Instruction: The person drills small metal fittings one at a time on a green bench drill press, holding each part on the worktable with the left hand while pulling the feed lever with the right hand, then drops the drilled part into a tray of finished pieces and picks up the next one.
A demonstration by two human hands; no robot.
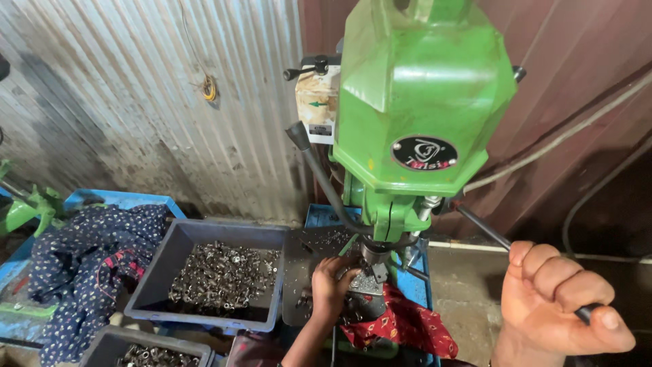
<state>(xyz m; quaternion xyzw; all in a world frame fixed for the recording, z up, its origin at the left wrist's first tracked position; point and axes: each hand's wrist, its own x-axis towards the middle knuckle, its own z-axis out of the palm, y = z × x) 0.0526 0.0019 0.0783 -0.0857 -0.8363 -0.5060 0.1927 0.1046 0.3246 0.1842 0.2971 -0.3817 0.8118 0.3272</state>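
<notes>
Corrugated metal sheeting (136,88) backs a cramped workshop where one green drill press (421,102) dominates the scene. At the press's lower right, the person's right hand (557,306) is clenched around the end of one black feed lever (482,228), fingers wrapped fully about the bar. Directly beneath the press's chuck, the left hand (331,289) rests on the dark work table (302,272), fingertips pressed to a small metal part (367,284) under the spindle; whether it pinches the piece or merely steadies it cannot be told. One red patterned cloth (407,326) lies just below the press, touching the work table's edge. A second lever with a black knob (299,132) juts out to the press's left. Further left of the press stand two grey plastic bins: one large bin (163,261) heaped with small metal parts, and a second bin (109,346), partly out of view, below it. One dark blue patterned garment (81,258) lies draped beyond the bins, over a blue tray (122,199).
</notes>
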